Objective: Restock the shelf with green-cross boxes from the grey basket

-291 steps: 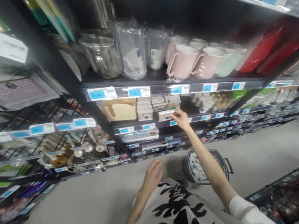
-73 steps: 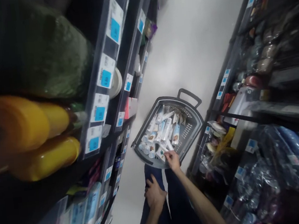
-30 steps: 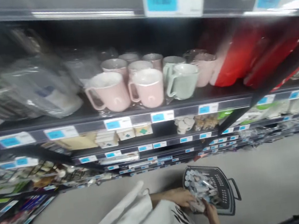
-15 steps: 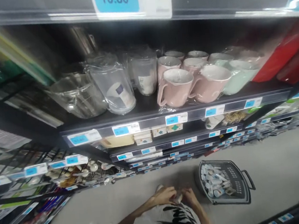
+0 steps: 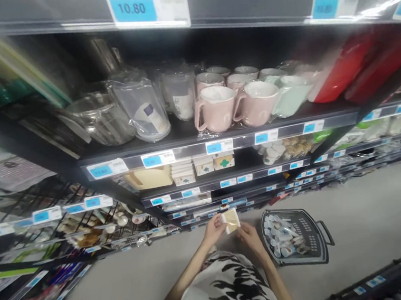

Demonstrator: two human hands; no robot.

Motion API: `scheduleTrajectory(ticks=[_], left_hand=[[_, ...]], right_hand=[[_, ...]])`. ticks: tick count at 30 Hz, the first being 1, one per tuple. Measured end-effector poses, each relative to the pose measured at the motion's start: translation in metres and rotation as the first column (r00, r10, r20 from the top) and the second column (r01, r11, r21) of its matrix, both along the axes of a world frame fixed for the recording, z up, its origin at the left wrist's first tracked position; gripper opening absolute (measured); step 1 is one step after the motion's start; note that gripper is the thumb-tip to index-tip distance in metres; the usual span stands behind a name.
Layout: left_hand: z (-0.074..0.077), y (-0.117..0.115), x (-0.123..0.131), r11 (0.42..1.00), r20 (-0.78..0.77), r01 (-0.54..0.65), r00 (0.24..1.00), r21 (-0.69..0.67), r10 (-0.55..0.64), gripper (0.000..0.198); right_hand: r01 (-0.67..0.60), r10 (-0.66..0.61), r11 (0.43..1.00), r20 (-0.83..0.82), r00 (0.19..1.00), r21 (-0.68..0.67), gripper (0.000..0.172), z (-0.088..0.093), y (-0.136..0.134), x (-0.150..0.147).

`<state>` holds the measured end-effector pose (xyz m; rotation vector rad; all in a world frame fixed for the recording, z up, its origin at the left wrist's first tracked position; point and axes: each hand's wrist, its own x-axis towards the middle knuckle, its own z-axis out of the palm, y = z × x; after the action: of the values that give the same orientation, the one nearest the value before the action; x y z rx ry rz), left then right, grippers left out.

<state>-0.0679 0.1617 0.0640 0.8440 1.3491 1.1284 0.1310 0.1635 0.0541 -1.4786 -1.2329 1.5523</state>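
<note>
A small flat white packet with a pale yellow face [image 5: 231,219] is held up in front of my body, below the shelves. My left hand [image 5: 214,230] grips its left edge between thumb and fingers. At the lower right corner of the packet, my right hand [image 5: 249,236] has its fingers bent together and pinches or touches the edge. Right of my hands, a grey shopping basket [image 5: 317,252] on the floor contains several white tubes and small packs [image 5: 281,237].
Pink mugs [image 5: 218,110], mint mugs [image 5: 290,97], a clear plastic jug [image 5: 142,110] and a steel pot [image 5: 102,122] stand on the shelf [image 5: 185,144] ahead. Small boxes [image 5: 182,173] lie on the shelf below. A lower shelf edge [image 5: 370,285] runs behind on the right.
Both hands have risen away from my body, and the packet now shows its pale face. The view has shifted slightly, while the basket stays on the floor.
</note>
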Motion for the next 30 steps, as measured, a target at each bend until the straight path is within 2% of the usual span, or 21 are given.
scheduleTrajectory(ticks=[3,8,12,15,18,20,24,30], left_hand=[[0.014,-0.013,0.013,1.000,0.167,0.004,0.986,-0.007,-0.003,0.058],[0.036,-0.041,0.034,0.997,0.311,-0.068,0.948,-0.021,0.071,0.058],[0.041,-0.051,0.050,0.995,0.371,-0.081,0.923,-0.061,0.098,0.060],[0.043,-0.050,0.056,0.997,0.361,-0.055,0.930,-0.050,0.069,0.058],[0.047,-0.043,0.058,1.000,0.303,-0.015,0.953,-0.005,0.016,0.052],[0.049,-0.037,0.060,1.000,0.260,-0.027,0.965,0.004,0.025,0.050],[0.046,-0.034,0.070,0.993,0.230,-0.120,0.966,-0.006,0.119,0.050],[0.035,-0.043,0.081,0.973,0.301,-0.221,0.925,-0.067,0.231,0.052]], right_hand=[[0.071,-0.070,0.997,-0.110,0.991,0.004,0.063,0.011,-0.020,0.014],[0.084,-0.074,0.994,-0.137,0.988,0.073,0.050,0.043,-0.037,0.031],[0.125,-0.110,0.983,-0.111,0.988,0.136,0.048,0.063,-0.048,0.044],[0.160,-0.143,0.977,-0.119,0.983,0.142,0.044,0.072,-0.058,0.052],[0.217,-0.193,0.968,-0.174,0.966,0.130,0.040,0.076,-0.064,0.056],[0.251,-0.222,0.961,-0.218,0.950,0.114,0.037,0.075,-0.064,0.057],[0.278,-0.250,0.958,-0.268,0.931,0.074,0.036,0.067,-0.064,0.059],[0.294,-0.266,0.954,-0.302,0.915,0.050,0.037,0.059,-0.063,0.063]])
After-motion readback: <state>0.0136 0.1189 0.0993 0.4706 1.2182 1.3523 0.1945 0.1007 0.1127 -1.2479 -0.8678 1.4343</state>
